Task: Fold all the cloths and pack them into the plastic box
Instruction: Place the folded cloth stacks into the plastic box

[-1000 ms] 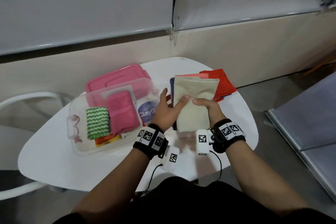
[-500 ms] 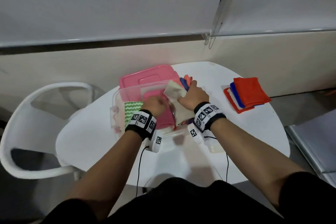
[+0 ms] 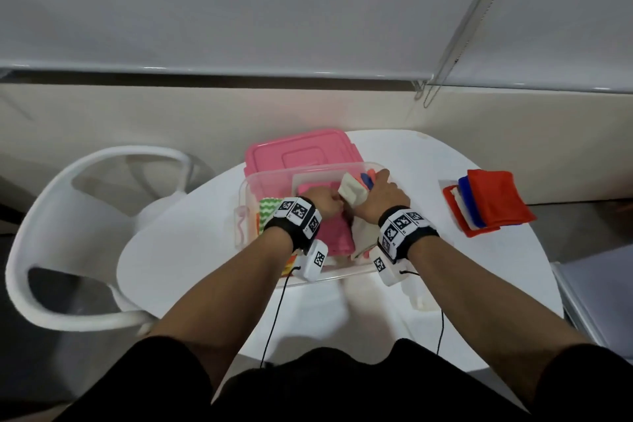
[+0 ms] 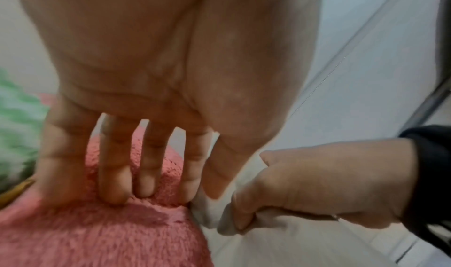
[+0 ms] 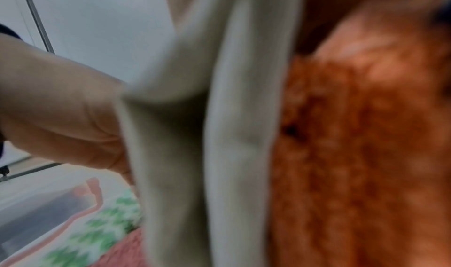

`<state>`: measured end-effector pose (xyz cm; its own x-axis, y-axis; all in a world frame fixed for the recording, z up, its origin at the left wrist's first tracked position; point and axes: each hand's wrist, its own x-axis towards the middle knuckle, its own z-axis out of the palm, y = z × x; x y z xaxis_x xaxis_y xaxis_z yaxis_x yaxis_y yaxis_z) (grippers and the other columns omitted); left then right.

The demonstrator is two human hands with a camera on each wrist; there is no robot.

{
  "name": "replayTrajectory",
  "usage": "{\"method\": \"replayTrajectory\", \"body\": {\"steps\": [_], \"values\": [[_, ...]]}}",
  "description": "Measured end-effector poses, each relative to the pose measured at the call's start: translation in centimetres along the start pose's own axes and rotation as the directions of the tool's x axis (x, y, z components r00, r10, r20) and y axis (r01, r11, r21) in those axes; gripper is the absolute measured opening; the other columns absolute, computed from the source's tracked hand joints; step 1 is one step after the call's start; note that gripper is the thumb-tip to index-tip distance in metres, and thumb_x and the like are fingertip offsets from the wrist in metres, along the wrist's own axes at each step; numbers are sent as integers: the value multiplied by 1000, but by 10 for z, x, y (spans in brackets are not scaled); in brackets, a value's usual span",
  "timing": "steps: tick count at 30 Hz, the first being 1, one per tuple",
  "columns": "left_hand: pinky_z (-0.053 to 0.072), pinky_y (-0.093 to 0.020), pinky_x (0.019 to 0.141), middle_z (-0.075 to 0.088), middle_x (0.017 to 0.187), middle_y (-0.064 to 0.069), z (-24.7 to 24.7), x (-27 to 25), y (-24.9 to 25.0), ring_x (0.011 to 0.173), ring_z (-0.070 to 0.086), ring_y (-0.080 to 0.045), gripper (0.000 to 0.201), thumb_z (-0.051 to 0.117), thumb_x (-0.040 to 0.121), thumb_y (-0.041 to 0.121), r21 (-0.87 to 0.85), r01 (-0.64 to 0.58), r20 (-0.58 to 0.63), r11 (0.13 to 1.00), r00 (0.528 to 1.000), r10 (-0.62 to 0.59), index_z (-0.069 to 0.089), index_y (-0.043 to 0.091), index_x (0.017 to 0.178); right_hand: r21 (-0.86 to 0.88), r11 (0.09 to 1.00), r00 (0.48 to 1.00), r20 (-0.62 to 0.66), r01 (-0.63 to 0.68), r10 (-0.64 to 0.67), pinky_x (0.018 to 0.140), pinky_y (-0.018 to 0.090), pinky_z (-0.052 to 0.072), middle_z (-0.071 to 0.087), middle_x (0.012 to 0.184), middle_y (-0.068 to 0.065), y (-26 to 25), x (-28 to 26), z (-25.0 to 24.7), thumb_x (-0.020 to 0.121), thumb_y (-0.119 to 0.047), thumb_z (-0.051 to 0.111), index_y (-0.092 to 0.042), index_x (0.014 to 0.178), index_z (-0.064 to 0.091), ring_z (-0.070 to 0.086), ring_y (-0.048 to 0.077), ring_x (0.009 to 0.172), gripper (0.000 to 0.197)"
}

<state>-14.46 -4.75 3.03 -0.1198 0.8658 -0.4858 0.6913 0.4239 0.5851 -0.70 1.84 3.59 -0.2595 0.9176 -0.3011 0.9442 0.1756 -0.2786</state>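
The clear plastic box (image 3: 267,178) stands mid-table and holds a green zigzag cloth (image 3: 269,216) and a folded pink cloth (image 3: 337,236). My right hand (image 3: 383,197) grips a folded beige cloth (image 3: 351,190) and holds it on edge inside the box, right of the pink cloth. In the left wrist view my left hand (image 4: 146,155) presses straight fingers against the pink cloth (image 4: 109,232), beside the right hand (image 4: 317,184). The right wrist view shows the beige cloth (image 5: 231,136) against an orange cloth (image 5: 366,155). A stack of red, blue and white cloths (image 3: 486,205) lies on the table's right.
The pink lid (image 3: 298,151) lies behind the box. A white chair (image 3: 44,209) stands left of the round white table (image 3: 191,250). A wall and window blinds are close behind. A small white object (image 3: 416,298) sits near the table's front edge.
Both hands carried the beige cloth from the table's right side to the box and lowered it in beside the pink cloth. The left hand let go and now presses the pink cloth.
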Motion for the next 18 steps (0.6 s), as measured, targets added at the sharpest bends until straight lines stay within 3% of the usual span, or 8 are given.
{"method": "replayTrajectory", "body": {"steps": [2, 4, 5, 8, 11, 14, 18], "values": [[50, -27, 63, 67, 90, -7, 3, 9, 0, 76, 66, -25, 21, 45, 98, 22, -200, 45, 44, 979, 998, -37, 60, 9, 106, -6, 1000, 1000, 4, 10, -10, 89, 38, 49, 59, 118, 11, 1, -5, -6, 70, -45, 78, -12, 131, 29, 60, 34, 109, 85], [46, -20, 50, 67, 84, -4, 6, 16, -1, 62, 64, -21, 25, 40, 101, 26, -299, 88, 62, 950, 995, -73, 59, 10, 107, -15, 1000, 1000, 23, 22, -21, 86, 37, 50, 58, 115, 11, 2, -10, -8, 69, -35, 79, -13, 130, 28, 60, 34, 106, 83], [50, -21, 51, 71, 84, -5, 6, 21, -3, 63, 67, -24, 31, 42, 100, 29, -309, 90, 34, 947, 996, -84, 63, 7, 103, -16, 999, 999, 34, 41, -40, 83, 36, 50, 57, 112, 9, 2, -11, -8, 68, -32, 79, -14, 130, 27, 61, 34, 103, 83], [59, -39, 71, 74, 76, -10, 7, 34, -6, 72, 71, -30, 43, 54, 88, 45, -144, 61, -143, 988, 986, -82, 71, 6, 80, -3, 992, 991, 49, 124, -123, 67, 31, 44, 56, 97, 5, 3, -11, -3, 70, -28, 78, -13, 128, 27, 63, 32, 89, 78], [56, -40, 80, 72, 91, -14, 8, 36, -3, 87, 68, -34, 46, 52, 92, 45, 95, 80, -226, 992, 972, -57, 72, 4, 89, -34, 977, 977, 38, 210, -209, 62, 31, 38, 55, 92, 5, 3, -5, -3, 76, -31, 74, -14, 118, 32, 62, 31, 81, 62], [53, -39, 86, 70, 109, -16, 11, 39, 0, 98, 65, -35, 38, 44, 98, 33, 171, 43, -185, 984, 983, -10, 70, 6, 104, -153, 960, 972, 68, 234, -226, 68, 33, 39, 55, 106, 9, -2, 8, -2, 76, -29, 72, -14, 119, 40, 61, 32, 93, 56], [49, -38, 93, 66, 119, -10, 19, 43, -6, 105, 61, -30, 29, 50, 95, 29, 248, -92, 34, 964, 996, 87, 64, 15, 117, -246, 951, 980, 118, 187, -162, 83, 35, 49, 56, 121, 11, -11, 26, 9, 76, -26, 73, -14, 125, 50, 59, 31, 106, 55]]}}
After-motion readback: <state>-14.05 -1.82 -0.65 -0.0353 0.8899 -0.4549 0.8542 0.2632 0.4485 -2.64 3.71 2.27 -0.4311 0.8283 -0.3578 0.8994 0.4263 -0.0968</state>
